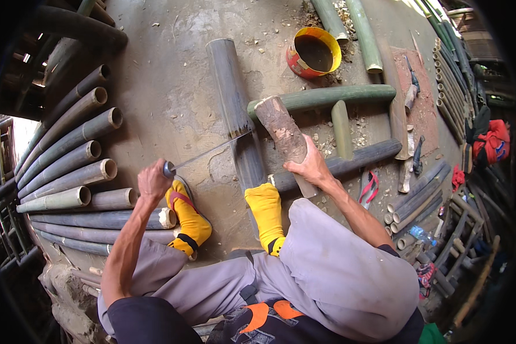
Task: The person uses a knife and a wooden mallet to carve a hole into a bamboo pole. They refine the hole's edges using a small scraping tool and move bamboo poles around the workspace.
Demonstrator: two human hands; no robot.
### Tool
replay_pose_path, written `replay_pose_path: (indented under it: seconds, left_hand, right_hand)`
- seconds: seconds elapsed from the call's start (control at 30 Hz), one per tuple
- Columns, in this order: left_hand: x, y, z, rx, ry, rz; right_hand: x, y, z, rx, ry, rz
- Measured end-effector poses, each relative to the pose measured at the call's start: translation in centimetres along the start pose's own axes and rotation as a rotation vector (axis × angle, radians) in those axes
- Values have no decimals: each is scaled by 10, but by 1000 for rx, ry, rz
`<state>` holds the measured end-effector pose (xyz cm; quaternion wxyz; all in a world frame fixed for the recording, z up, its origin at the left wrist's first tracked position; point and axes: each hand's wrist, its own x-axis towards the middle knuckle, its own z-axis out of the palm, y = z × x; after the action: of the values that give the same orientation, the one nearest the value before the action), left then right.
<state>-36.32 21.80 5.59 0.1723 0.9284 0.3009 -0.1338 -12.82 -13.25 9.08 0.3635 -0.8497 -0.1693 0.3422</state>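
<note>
My left hand is closed round the blue-grey handle of a long knife. Its thin blade reaches right to a dark bamboo pole, where the wall looks split or notched. My right hand grips the lower part of a short, thick wooden log with rough bark, tilted just right of the pole. My yellow-socked right foot presses on the pole's near end. My left foot, in a yellow sock and sandal, stands on the floor to its left.
Crossing bamboo pieces lie right of the pole. Beyond them stands a red-and-yellow bucket with dark contents. Several bamboo poles fan out at the left. More poles, a plastic bottle and red cloth are at the right.
</note>
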Motion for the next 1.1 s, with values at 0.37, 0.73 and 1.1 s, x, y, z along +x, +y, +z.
replay_pose_path:
  seconds: [0.37, 0.73, 1.1]
  left_hand:
    - [-41, -1, -13, 58, -86, 376]
    - [-36, -3, 8, 48, -98, 416]
    - [-18, -2, 11, 123, -219, 360]
  right_hand:
    - [-72, 19, 21, -56, -8, -18]
    - [-77, 39, 31, -170, 24, -39]
    - [-63, 2, -17, -429, -230, -750]
